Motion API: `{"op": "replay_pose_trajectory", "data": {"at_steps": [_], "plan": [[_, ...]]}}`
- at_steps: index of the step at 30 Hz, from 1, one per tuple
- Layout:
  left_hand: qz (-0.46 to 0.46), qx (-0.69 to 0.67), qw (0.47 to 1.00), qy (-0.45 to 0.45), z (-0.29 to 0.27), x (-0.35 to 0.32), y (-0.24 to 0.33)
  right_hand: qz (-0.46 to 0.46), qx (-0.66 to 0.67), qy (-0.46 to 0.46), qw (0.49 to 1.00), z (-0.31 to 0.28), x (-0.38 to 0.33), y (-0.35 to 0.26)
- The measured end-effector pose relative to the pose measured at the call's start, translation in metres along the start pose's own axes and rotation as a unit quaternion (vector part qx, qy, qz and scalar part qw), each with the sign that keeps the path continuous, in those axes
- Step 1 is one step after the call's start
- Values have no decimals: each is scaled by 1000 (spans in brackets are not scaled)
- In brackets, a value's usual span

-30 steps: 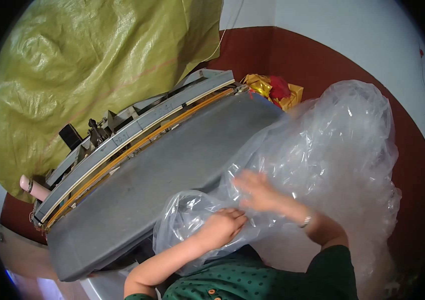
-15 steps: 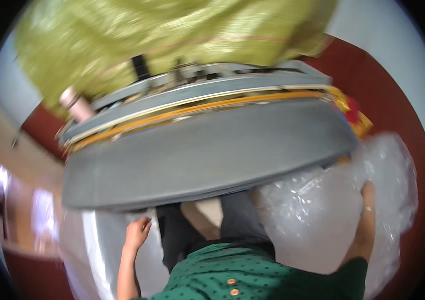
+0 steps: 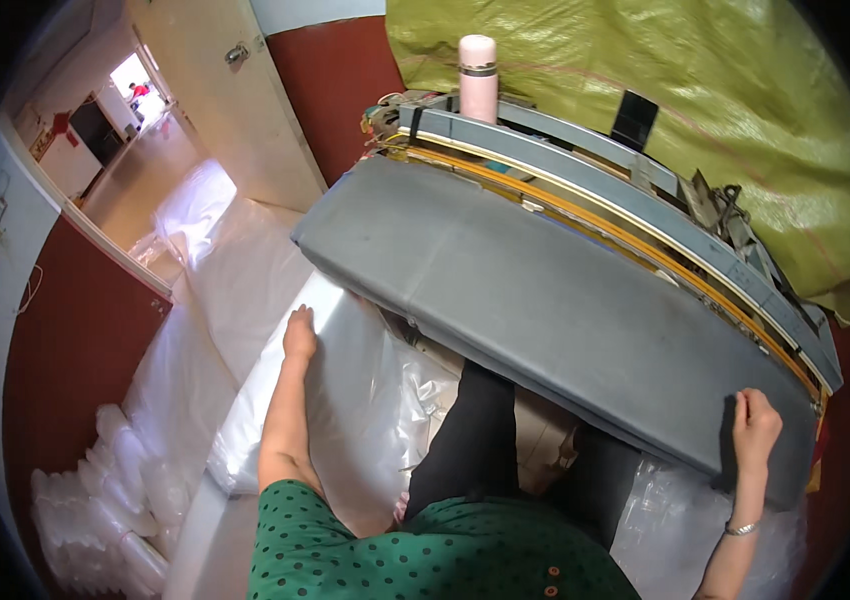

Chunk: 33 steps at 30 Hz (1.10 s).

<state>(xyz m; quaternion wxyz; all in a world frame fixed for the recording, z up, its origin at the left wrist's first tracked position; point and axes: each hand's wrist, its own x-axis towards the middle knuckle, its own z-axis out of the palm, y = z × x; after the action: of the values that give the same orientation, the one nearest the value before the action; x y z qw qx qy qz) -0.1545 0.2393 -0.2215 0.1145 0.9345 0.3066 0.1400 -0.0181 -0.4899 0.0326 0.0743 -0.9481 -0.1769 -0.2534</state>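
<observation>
My left hand (image 3: 300,336) rests on the long roll of clear plastic film (image 3: 270,385) at the left, its fingers bunched together against the film. My right hand (image 3: 757,430) is raised over the right end of the grey padded bench top (image 3: 535,275). Its fingers are curled in, and nothing shows between them. A bracelet sits on the right wrist. The bench top runs across in front of my legs, between the two hands.
Behind the bench top runs a grey metal frame (image 3: 585,160) with an orange strip (image 3: 585,212). A pink bottle (image 3: 478,80) and a black phone (image 3: 634,120) stand there. Clear plastic bags (image 3: 110,480) pile up at left, near an open door (image 3: 225,100). A yellow sheet (image 3: 725,60) hangs behind.
My view has swung left, bringing the doorway and bag pile into sight. My right hand has moved from the clear plastic at right to over the bench top; my left hand now touches the film.
</observation>
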Motion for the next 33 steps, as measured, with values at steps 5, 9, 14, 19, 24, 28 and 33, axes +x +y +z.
{"op": "replay_pose_trajectory", "data": {"at_steps": [5, 9, 14, 19, 24, 28, 33], "plan": [[10, 103, 995, 4, -22, -29, 23, -68, 31, -16, 997, 33, 19, -51], [47, 111, 990, 69, -36, -51, -9, -107, 73, -31, 991, 48, 28, -88], [-121, -286, 949, -59, -49, -84, -27, -197, 169, -8, 966, 52, 26, -140], [-90, -462, 803, -366, -69, -176, 104, -244, 378, -140, 882, 77, -6, -198], [171, -494, 705, -480, -69, -235, 252, -109, 562, -303, 762, 126, -7, -253], [222, -496, 645, -538, -72, -241, 299, -120, 646, -409, 634, 143, -12, -258], [283, -434, 662, -542, -78, -233, 311, -137, 612, -504, 594, 148, -28, -231]]}}
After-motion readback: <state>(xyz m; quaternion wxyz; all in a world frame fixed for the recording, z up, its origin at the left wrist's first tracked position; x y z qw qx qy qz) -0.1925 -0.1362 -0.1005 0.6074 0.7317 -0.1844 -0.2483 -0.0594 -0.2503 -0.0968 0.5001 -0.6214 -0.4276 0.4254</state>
